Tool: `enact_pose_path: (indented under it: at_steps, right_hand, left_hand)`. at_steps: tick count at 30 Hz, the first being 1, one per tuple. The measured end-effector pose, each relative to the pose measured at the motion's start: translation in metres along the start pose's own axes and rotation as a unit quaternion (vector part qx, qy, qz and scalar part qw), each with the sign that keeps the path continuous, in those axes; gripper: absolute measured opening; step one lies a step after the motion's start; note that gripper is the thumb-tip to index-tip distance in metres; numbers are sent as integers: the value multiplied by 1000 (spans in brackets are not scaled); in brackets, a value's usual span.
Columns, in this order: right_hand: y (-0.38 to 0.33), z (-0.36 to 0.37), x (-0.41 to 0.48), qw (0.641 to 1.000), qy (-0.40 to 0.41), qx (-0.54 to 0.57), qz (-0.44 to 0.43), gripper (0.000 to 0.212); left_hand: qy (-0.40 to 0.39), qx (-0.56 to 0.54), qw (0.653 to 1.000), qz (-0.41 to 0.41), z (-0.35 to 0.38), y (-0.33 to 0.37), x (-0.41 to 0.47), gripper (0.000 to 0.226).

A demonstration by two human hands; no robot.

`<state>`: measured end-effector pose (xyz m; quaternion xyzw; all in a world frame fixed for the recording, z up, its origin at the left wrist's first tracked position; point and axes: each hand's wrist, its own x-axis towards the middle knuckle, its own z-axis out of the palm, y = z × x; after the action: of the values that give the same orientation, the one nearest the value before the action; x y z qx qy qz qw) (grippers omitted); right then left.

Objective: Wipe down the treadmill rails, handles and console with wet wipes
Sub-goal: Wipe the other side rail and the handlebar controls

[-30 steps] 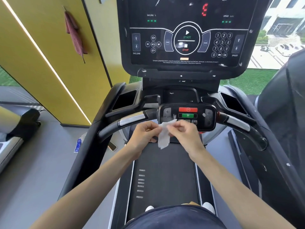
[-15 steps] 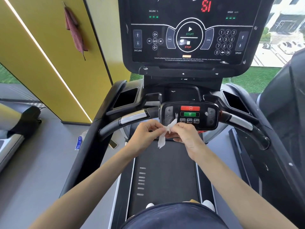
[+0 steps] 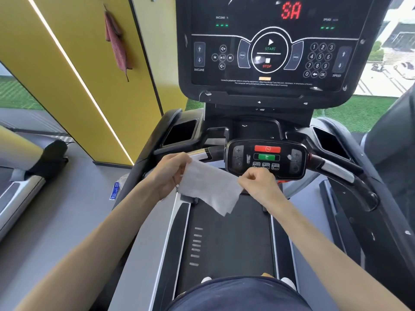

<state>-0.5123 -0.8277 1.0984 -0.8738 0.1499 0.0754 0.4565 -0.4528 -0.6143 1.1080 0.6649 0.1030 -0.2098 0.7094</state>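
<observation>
The thin white wet wipe (image 3: 208, 187) hung in the middle of the frame, stretched between both hands just below the small black handlebar control panel (image 3: 266, 157). The left hand (image 3: 170, 173) pinched its upper left edge between thumb and curled fingers. The right hand (image 3: 258, 185) pinched the right edge, fingers tucked in tight.

The sheet looked light, limp and damp (it sagged to a loose lower corner over the dark treadmill belt (image 3: 231, 239)). It would likely drape and cling rather than keep a shape, and might tear if pulled hard. The edges suited unfolding; for wiping, a flat pad under the palm seemed the better hold.

Compared with 0.5 s earlier, the wipe had gone from a narrow crumpled strip to an open sheet. The 2 hands had drawn apart, and the red readout (image 3: 290, 11) on the large black console (image 3: 269, 86) at the top read differently.
</observation>
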Motion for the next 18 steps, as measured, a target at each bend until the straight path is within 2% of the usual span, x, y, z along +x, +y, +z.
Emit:
enact_pose_path:
  at_steps: [2,4,5,7,8,11,13,15,16,17,18]
  right_hand:
    - [0,2,-1,990,56,-120,-55,9]
    - [3,8,-3,955,131,-206,-166,2]
    - [6,13,-4,944,158,-203,-204,10]
    - [5,19,-9,948,187,-125,-226,26]
    - [2,20,-12,955,188,-71,-220,22]
    - [-4,25,-16,979,79,53,-179,3]
    - [-3,30,-19,974,29,1,-225,14]
    - [-2,35,-16,968,18,-14,-252,22]
    - [-4,34,-16,975,-4,34,-220,21]
    - [-8,33,-16,980,-42,115,-157,20]
    - [-13,32,-15,970,-90,213,-70,22]
  left_hand:
    - [-13,-29,998,-49,-2,0,-3,21]
    - [-37,-45,995,-81,-2,0,-6,21]
    - [-42,-47,995,-79,-1,0,-8,22]
    - [-39,-62,996,-55,3,2,-10,26]
    - [-32,-68,996,-37,5,1,-10,27]
    - [-22,-70,997,-4,7,2,-9,23]
    - [-26,-71,997,-12,7,3,-9,22]
    - [-32,-59,998,-23,11,4,-12,24]
    - [-30,-51,998,-16,14,5,-14,24]
    - [-31,-36,999,1,17,6,-16,24]
    - [-39,-18,999,23,18,6,-18,26]
